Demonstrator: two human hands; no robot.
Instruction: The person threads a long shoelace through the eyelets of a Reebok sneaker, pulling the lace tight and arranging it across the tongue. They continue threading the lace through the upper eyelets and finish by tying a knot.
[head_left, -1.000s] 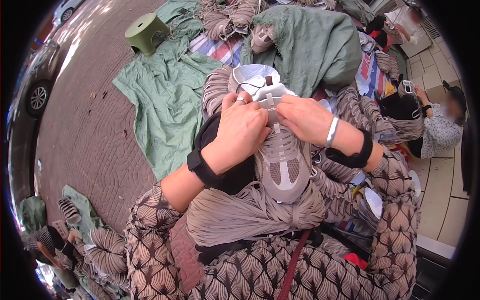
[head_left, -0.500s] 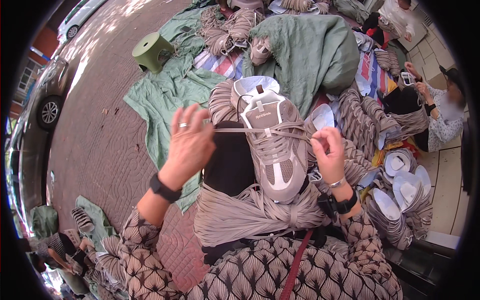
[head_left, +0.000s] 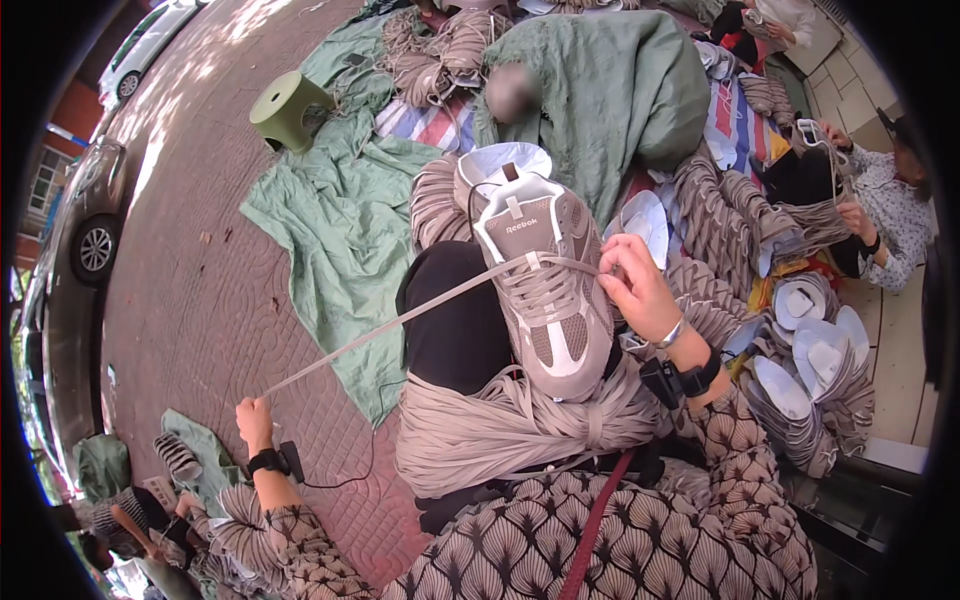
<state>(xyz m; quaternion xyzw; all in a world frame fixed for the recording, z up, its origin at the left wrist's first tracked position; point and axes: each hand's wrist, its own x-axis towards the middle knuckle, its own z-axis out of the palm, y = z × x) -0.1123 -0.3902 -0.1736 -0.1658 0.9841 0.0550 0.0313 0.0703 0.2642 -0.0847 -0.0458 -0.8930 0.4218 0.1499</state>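
A taupe sneaker upper with white trim rests toe toward me over my dark-trousered leg. A flat taupe shoelace runs through its upper eyelets, and the rows below are laced. Far out to the lower left, my left hand is closed on the lace, which is stretched straight from the shoe. Beside the shoe's right edge, my right hand has its fingers curled, pinching the lace where it crosses to that side. Across my lap lies a thick tied bundle of taupe laces.
Stacked shoe uppers lie to the right, and more with pale linings sit nearer me. A large green sack and a green stool stand beyond. Another person handles laces at the right. Parked cars line the left.
My left hand has swung from beside the shoe down and left, drawing the lace out long and taut. My right hand has shifted slightly left and up, against the shoe's side.
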